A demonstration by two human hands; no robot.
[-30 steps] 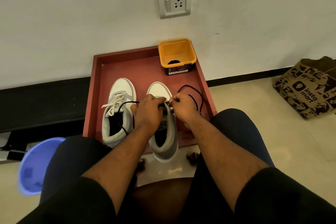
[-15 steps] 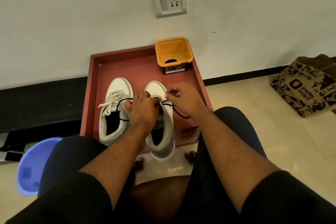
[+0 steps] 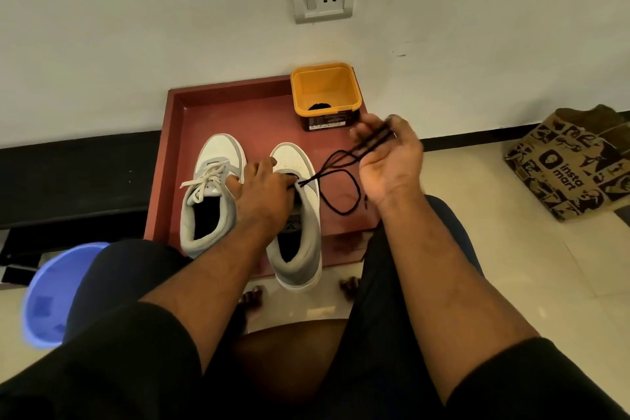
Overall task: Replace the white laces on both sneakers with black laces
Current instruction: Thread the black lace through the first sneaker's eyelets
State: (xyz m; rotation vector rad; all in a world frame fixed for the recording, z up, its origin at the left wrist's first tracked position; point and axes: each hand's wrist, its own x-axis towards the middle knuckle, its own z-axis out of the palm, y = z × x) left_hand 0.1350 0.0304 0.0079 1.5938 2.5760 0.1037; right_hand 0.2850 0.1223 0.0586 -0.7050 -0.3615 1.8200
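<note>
**Black lace drawn out from the right sneaker, white lace still in the left one**

Your left hand (image 3: 264,189) rests on the right sneaker (image 3: 296,215), fingers curled down over the front of its tongue opening, pressing where the black lace (image 3: 335,177) enters the eyelets. Whether those fingers pinch the lace itself you cannot tell from this view. Your right hand (image 3: 390,155) is raised palm-up beside the shoe, over the right edge of the tray (image 3: 177,133), with its fingers curled round two strands of the lace. From that grip the thin, dark, round cord runs down to the sneaker's front eyelets, and a slack loop of it lies on the tray floor just right of the shoe.

The right sneaker is white at the toe with grey side panels and a grey heel; its heel overhangs the near edge of the tray. The left sneaker (image 3: 211,194), same colours, stands just beside it, apart, and carries a flat white lace (image 3: 208,179) criss-crossed through its eyelets, ends splayed loose.

At the tray's far right corner, against the wall, stands an orange tub (image 3: 325,92) with something dark coiled at its bottom. A blue plastic bucket (image 3: 56,297) sits on the floor by your left knee, and a printed brown paper bag (image 3: 576,164) lies well off to the right.
</note>
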